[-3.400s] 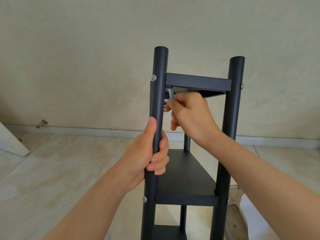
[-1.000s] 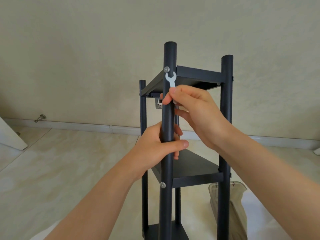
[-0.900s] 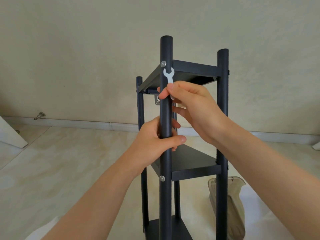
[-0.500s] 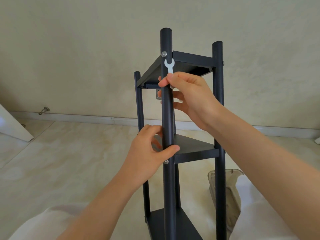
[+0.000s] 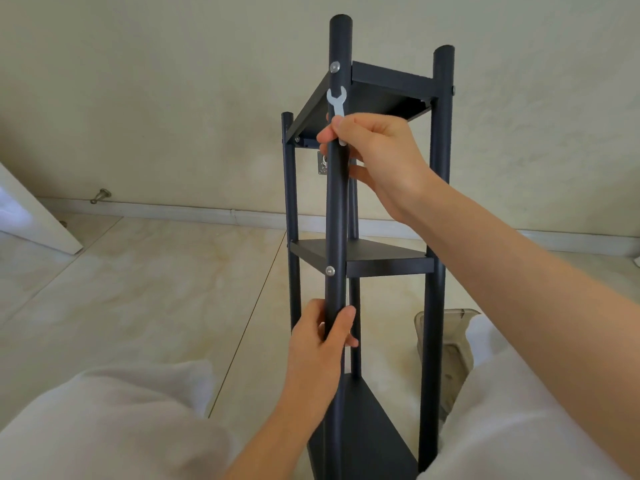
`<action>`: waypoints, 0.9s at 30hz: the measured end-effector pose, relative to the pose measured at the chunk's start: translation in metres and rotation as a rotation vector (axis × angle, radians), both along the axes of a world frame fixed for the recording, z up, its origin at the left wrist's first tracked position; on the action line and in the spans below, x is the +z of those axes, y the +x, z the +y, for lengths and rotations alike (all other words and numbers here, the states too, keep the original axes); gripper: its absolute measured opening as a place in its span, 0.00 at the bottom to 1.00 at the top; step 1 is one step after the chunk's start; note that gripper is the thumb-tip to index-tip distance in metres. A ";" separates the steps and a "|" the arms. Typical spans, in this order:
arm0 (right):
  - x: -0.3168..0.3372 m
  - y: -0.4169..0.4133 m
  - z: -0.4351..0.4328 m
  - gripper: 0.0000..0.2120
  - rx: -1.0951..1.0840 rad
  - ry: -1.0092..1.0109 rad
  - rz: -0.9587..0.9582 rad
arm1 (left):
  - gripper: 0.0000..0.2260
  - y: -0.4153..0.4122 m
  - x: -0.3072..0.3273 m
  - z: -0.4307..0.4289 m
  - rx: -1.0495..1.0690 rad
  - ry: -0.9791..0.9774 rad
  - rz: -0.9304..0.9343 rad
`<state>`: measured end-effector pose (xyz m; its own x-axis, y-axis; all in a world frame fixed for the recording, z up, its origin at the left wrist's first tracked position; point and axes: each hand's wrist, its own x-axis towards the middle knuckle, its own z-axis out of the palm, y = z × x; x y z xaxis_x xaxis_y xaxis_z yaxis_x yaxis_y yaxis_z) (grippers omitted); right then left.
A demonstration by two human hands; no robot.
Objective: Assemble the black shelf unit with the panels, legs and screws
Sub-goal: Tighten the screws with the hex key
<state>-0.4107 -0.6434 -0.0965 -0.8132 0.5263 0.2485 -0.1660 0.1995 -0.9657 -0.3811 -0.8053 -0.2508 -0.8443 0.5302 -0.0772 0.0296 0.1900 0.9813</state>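
Black shelf unit stands upright (three panels screwed between round legs).

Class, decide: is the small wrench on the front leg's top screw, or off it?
Off. The wrench, pinched by the right hand, has its open end below the top screw, bare leg between.

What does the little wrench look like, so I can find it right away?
Find the tall black shelf unit in the middle and follow its nearest leg up toward the top shelf. There the right hand pinches a small flat wrench in front of that leg. It is the only pale, fork-ended piece, just below a round silver screw.
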 end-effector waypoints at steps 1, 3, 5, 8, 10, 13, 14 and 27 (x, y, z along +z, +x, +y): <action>0.000 0.001 -0.001 0.14 0.000 0.002 0.004 | 0.04 0.001 -0.001 0.001 0.004 0.049 -0.013; -0.001 0.001 -0.002 0.15 -0.004 0.012 0.009 | 0.05 0.004 -0.003 0.003 0.014 0.105 0.002; -0.002 0.001 -0.001 0.15 -0.007 0.019 0.005 | 0.09 0.006 -0.008 0.005 0.020 0.113 0.029; -0.008 0.001 0.000 0.15 -0.037 0.107 -0.010 | 0.18 0.007 -0.015 0.008 0.069 0.117 0.090; -0.016 0.002 -0.003 0.14 -0.075 0.267 -0.060 | 0.19 0.006 -0.019 0.007 0.133 0.127 0.125; -0.026 0.006 -0.010 0.13 -0.083 0.367 -0.124 | 0.14 0.002 -0.020 0.008 0.196 0.132 0.151; -0.029 0.009 -0.011 0.13 -0.082 0.362 -0.132 | 0.12 0.001 -0.020 0.008 0.210 0.131 0.159; -0.090 0.071 -0.044 0.12 -0.128 0.412 -0.232 | 0.12 -0.012 -0.019 0.001 0.293 0.103 0.233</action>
<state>-0.3400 -0.6876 -0.1863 -0.8070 0.5216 0.2768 0.0949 0.5773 -0.8110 -0.3936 -0.8042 -0.2701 -0.9498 0.2586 0.1762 0.2135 0.1238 0.9691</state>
